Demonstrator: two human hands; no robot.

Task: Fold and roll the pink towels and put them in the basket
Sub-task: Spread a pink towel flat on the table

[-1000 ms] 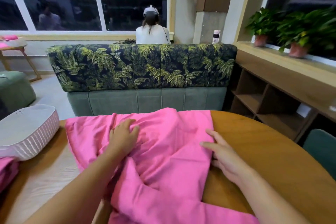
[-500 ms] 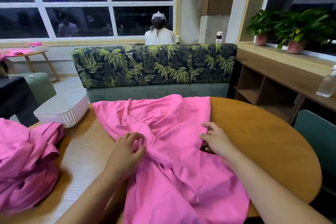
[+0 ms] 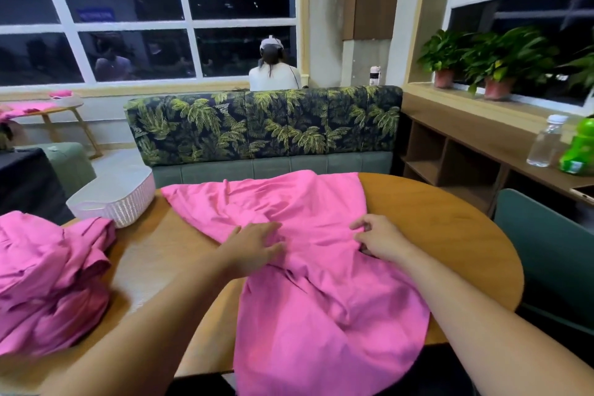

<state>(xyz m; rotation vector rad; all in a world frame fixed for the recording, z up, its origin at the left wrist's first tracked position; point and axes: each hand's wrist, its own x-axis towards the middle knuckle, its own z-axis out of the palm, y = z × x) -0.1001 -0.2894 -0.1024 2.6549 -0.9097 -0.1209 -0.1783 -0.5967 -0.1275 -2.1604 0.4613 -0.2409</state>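
A pink towel (image 3: pixel 321 315) lies spread on the round wooden surface (image 3: pixel 450 235) and hangs over its near edge; a pile of pink towels (image 3: pixel 48 283) sits at left. The left hand (image 3: pixel 254 244) rests flat on the towel, grip open; the right hand (image 3: pixel 381 239) pinches its cloth in a closed grip. Farther back at left stands the white basket (image 3: pixel 119 199).

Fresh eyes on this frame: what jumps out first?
A big pink towel lies rumpled across the round wooden table, left hand flat on it, right hand pinching a fold. More pink towels are heaped at the table's left edge, the white basket just behind them.
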